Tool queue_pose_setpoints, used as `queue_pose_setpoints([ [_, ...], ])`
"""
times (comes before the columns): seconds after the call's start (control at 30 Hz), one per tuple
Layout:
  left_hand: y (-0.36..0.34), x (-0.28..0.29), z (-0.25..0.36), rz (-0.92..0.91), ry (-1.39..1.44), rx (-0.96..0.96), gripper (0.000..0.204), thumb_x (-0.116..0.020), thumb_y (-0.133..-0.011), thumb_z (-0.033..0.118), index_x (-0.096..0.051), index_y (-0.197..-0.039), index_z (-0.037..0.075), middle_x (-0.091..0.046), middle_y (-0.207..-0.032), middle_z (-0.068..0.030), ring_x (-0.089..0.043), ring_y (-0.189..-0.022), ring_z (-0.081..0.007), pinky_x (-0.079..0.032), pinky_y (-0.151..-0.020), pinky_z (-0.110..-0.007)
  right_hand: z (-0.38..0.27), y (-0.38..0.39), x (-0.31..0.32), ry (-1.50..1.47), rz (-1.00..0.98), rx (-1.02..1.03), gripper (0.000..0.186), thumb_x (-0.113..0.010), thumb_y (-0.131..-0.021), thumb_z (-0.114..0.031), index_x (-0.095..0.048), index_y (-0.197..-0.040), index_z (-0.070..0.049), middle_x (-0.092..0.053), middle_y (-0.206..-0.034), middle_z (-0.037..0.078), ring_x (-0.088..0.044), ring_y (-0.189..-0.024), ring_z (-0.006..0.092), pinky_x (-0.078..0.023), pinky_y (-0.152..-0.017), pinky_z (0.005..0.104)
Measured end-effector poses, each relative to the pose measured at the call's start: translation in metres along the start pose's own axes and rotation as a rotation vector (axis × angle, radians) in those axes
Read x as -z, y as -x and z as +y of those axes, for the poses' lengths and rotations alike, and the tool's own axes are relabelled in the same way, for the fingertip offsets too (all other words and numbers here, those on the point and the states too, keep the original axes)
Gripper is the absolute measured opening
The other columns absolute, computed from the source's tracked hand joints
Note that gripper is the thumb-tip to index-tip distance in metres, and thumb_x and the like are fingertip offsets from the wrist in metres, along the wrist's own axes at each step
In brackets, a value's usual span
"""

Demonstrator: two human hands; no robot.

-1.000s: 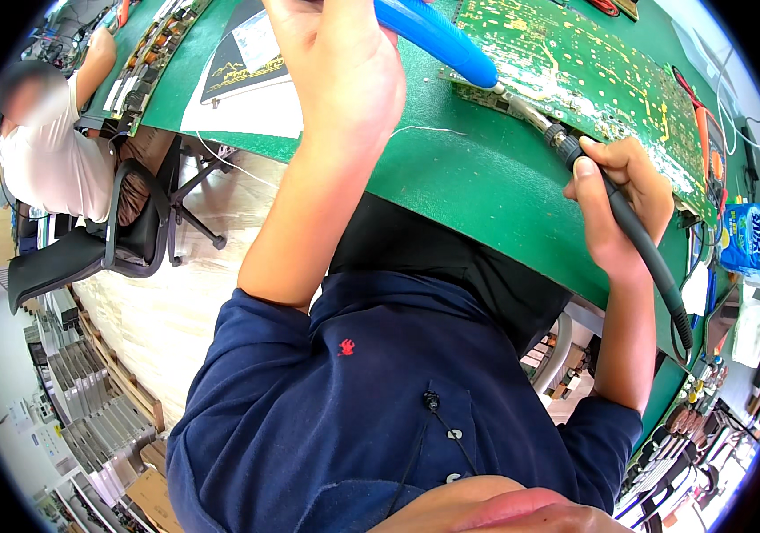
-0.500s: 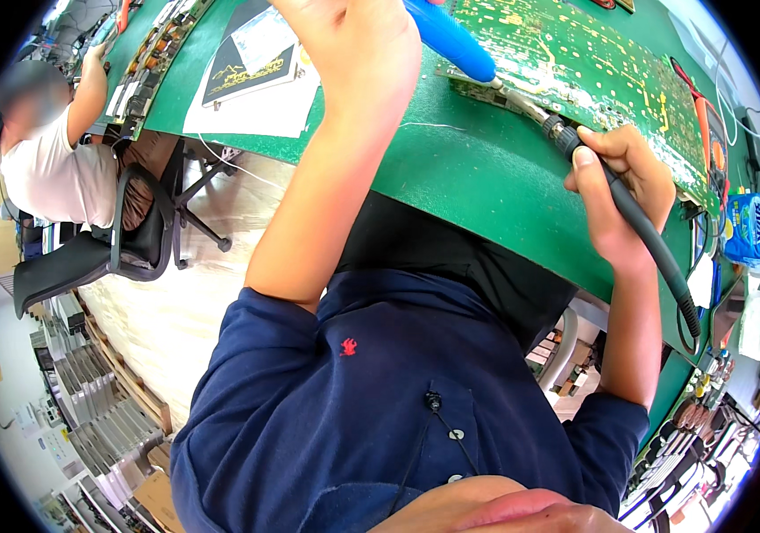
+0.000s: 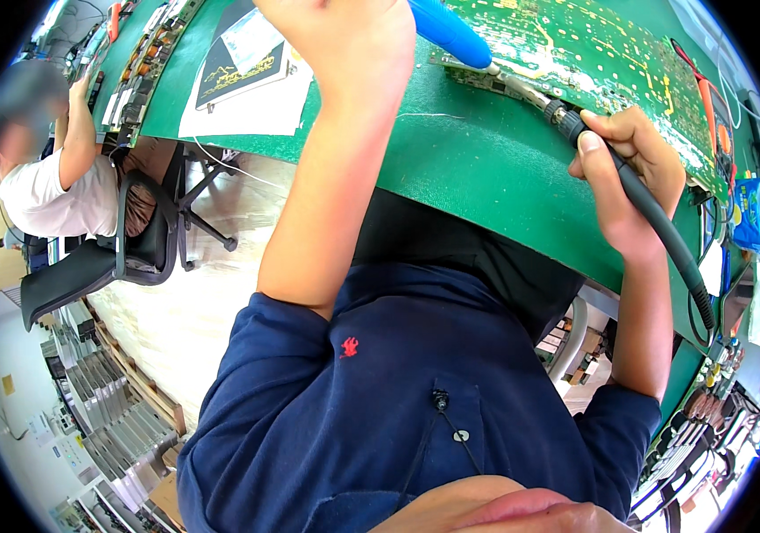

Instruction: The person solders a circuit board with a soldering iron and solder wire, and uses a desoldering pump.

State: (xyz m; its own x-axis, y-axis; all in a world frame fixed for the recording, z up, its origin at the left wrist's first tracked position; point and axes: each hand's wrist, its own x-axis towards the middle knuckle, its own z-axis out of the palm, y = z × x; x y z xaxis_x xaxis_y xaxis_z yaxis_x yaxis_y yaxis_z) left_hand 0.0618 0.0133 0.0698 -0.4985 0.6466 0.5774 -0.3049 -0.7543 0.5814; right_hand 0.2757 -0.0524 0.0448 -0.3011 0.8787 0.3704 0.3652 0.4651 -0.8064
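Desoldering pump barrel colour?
Bright blue: the desoldering pump barrel shows in the head view, the only one, with its upper end out of frame.

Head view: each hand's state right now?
Left hand: fingers out of frame, grip cannot be told; blue tool beside it.
Right hand: closed, holding the black-handled soldering iron.

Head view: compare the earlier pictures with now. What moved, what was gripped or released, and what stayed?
The co-worker's hand has drawn back toward their head. The whole view shifted slightly. Nothing was visibly taken up or let go. The right hand still holds the iron, its tip beside the nozzle of the blue tool, at the near edge of the board.
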Motion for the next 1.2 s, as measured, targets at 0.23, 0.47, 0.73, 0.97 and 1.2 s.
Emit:
queue_pose_setpoints([
  [0.23, 0.006, 0.004, 0.011, 0.045, 0.346, 0.163, 0.023, -0.053, -0.094, 0.018, -0.036, -0.107, 0.008, -0.046, -0.068, -0.0038, -0.047, -0.057, -0.0131, -0.046, -0.056, -0.031, 0.004, -0.002, -0.006, -0.070, 0.097, 0.063, 0.006, -0.059, -0.079, 0.003, -0.057, -0.084, 0.004, -0.056, -0.054, 0.003, -0.045, -0.050, 0.0024, -0.033, -0.047, 0.0194],
  [0.47, 0.007, 0.041, 0.025, 0.164, 0.006, 0.004, 0.040, -0.035, -0.098, 0.038, -0.040, -0.113, 0.002, -0.057, -0.097, -0.0198, -0.057, -0.088, -0.0312, -0.045, -0.084, -0.046, 0.000, 0.001, 0.002, -0.092, 0.253, 0.081, 0.013, -0.052, -0.086, -0.001, -0.057, -0.096, 0.006, -0.061, -0.064, 0.009, -0.056, -0.055, 0.0091, -0.043, -0.051, 0.0197],
  [0.73, 0.003, 0.121, 0.035, 0.178, -0.236, 0.133, 0.070, -0.009, -0.091, 0.061, -0.048, -0.113, 0.007, -0.049, -0.121, -0.0342, -0.054, -0.112, -0.0388, -0.053, -0.084, -0.049, 0.011, -0.005, 0.010, -0.094, 0.384, 0.209, 0.024, -0.051, -0.087, -0.007, -0.054, -0.105, 0.009, -0.060, -0.065, 0.015, -0.056, -0.054, 0.0154, -0.046, -0.055, 0.0243],
  [0.97, 0.012, 0.137, 0.014, 0.241, -0.305, 0.142, 0.053, -0.031, -0.093, 0.057, -0.055, -0.108, 0.012, -0.052, -0.121, -0.0286, -0.055, -0.110, -0.0361, -0.049, -0.090, -0.052, 0.020, -0.005, 0.011, -0.046, 0.344, 0.139, 0.033, -0.049, -0.091, -0.019, -0.050, -0.113, 0.005, -0.059, -0.072, 0.019, -0.055, -0.057, 0.0194, -0.047, -0.055, 0.0286],
  [1.2, 0.017, 0.152, 0.022, 0.021, 0.134, 0.322, 0.053, -0.038, -0.096, 0.043, -0.053, -0.114, -0.003, -0.045, -0.128, -0.0300, -0.052, -0.115, -0.0369, -0.043, -0.099, -0.050, 0.022, -0.002, 0.017, 0.066, 0.326, 0.056, 0.039, -0.047, -0.093, -0.032, -0.047, -0.119, -0.002, -0.057, -0.071, 0.018, -0.053, -0.058, 0.0184, -0.044, -0.053, 0.0271],
])
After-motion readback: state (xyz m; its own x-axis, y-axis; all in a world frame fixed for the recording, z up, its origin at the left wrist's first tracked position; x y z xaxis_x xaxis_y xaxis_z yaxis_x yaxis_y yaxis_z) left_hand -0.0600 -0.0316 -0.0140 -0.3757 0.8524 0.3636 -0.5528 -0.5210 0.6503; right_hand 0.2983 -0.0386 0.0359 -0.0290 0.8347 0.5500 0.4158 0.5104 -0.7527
